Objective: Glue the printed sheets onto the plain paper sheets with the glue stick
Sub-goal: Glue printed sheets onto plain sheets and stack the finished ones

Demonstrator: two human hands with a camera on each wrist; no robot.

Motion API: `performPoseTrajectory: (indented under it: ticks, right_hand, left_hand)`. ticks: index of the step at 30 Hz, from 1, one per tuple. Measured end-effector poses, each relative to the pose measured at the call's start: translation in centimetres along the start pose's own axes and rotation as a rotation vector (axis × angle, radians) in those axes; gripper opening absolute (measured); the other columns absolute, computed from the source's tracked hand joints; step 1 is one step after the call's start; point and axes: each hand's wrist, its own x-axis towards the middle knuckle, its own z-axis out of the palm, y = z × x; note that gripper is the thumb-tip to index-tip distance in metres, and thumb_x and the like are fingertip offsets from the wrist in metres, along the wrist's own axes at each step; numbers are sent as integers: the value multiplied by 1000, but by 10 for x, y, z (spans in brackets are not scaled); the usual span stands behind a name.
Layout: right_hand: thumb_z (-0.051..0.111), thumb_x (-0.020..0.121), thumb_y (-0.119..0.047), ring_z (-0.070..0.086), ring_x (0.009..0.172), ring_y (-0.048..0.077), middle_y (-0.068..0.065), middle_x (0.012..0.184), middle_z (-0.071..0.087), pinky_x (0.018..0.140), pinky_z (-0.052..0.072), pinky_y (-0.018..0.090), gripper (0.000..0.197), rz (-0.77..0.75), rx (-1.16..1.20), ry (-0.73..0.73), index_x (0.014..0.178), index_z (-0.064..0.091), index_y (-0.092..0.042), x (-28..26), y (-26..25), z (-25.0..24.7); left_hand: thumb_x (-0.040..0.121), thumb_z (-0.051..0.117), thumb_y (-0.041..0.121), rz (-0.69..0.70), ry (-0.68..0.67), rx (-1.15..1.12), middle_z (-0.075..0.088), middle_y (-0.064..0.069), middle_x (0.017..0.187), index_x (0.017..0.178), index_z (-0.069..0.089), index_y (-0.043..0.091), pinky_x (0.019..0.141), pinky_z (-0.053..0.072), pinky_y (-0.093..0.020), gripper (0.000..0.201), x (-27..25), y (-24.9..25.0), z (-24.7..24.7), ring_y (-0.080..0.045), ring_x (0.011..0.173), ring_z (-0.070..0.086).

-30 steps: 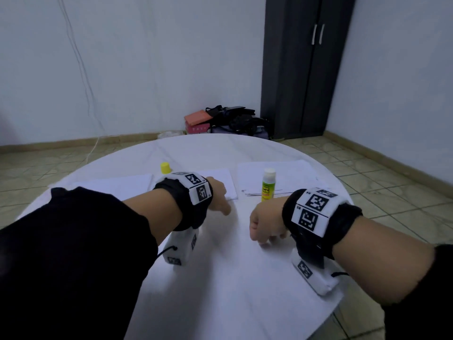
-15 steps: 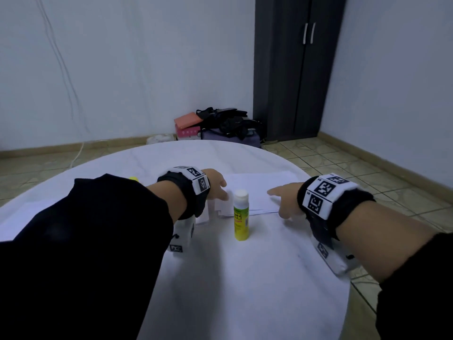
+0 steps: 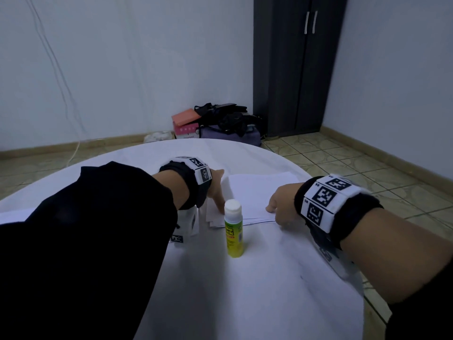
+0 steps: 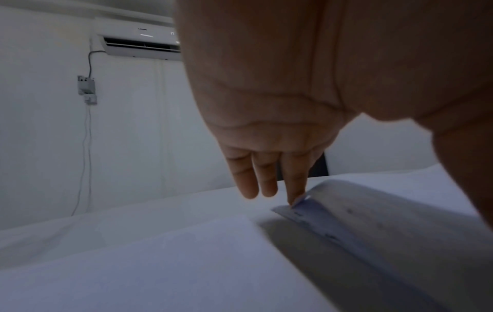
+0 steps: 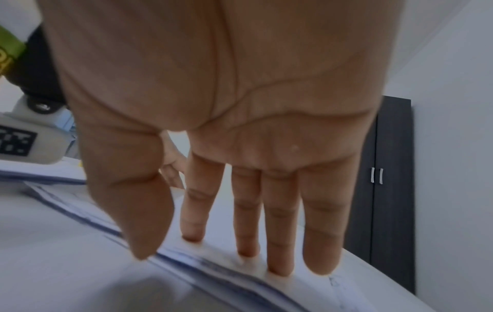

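Two hands work the stack of printed sheets (image 3: 255, 195) lying on the white table (image 3: 245, 290). Seen from the left wrist, the left hand (image 4: 266, 168) lifts a corner of the top sheet, fingers nearly straight; whether the thumb pinches it I cannot tell. The right hand (image 5: 240, 190) presses flat, fingers extended, on the stack's near right edge. Just in front stands the glue stick (image 3: 234, 229), capped and untouched (no glue applied yet, I judge). Separating one sheet seems the step in hand; next, peel it free without dragging those beneath.
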Motion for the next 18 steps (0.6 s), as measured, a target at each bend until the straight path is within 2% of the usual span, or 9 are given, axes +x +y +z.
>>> performPoseTrajectory:
  ticks: [3,6,7,9,11,12,14,16,18]
  right_hand:
    - [49,94,-19,50,123,22,5,136,52,97,41,27,41,-9,-61,-8,135,50,-12,2,-1,4]
    - [49,92,-20,55,117,20,2,130,57,91,44,25,39,2,-17,61,130,55,-13,4,0,7]
    - [50,90,-21,58,113,20,1,126,60,88,45,25,38,10,-7,77,127,58,-15,5,0,8]
    - [53,87,-24,60,107,20,0,119,63,86,47,26,37,17,11,99,122,61,-16,7,1,9]
    - [55,86,-24,60,107,21,1,119,63,88,48,27,36,24,19,94,121,61,-16,9,1,9]
    - [57,85,-23,61,106,21,1,119,63,87,49,27,36,28,26,86,120,61,-16,8,0,8]
    - [61,82,-25,60,106,20,0,119,63,87,48,27,38,26,32,82,119,62,-17,8,-1,7]
    - [65,80,-31,58,109,20,-1,120,61,87,46,26,41,51,52,60,119,61,-18,6,-3,5]
    - [66,79,-41,57,107,19,-2,117,61,85,44,27,43,58,65,73,116,61,-19,6,-4,5]
  left_hand:
    - [76,78,38,51,28,-48,23,-5,157,152,-3,15,113,28,-41,114,-9,3,1,-25,141,27]
    - [76,79,27,100,82,-191,23,-6,156,153,2,18,112,31,-37,109,-20,5,-3,-26,139,31]
    - [77,79,21,90,85,-333,27,-7,154,153,5,20,107,38,-38,106,-25,5,-6,-28,133,39]
    - [78,76,8,48,115,-672,39,-11,144,152,12,23,87,53,-38,99,-30,1,-7,-30,112,55]
    - [81,71,0,-17,138,-903,47,-15,134,149,24,22,71,56,-34,86,-40,-2,-6,-28,95,60]
    - [82,68,-4,-34,122,-988,49,-16,129,144,33,20,61,55,-32,76,-41,-3,-5,-25,84,60]
    - [84,60,-12,-59,51,-1126,51,-13,112,122,49,15,47,53,-30,48,-44,-6,0,-21,68,56]
    - [87,52,-15,-52,-36,-1200,54,-9,91,97,54,11,43,54,-28,28,-46,-8,5,-20,65,56]
    - [89,50,-13,-26,-115,-1219,58,-8,82,92,57,7,42,53,-25,22,-46,-10,11,-19,67,58]
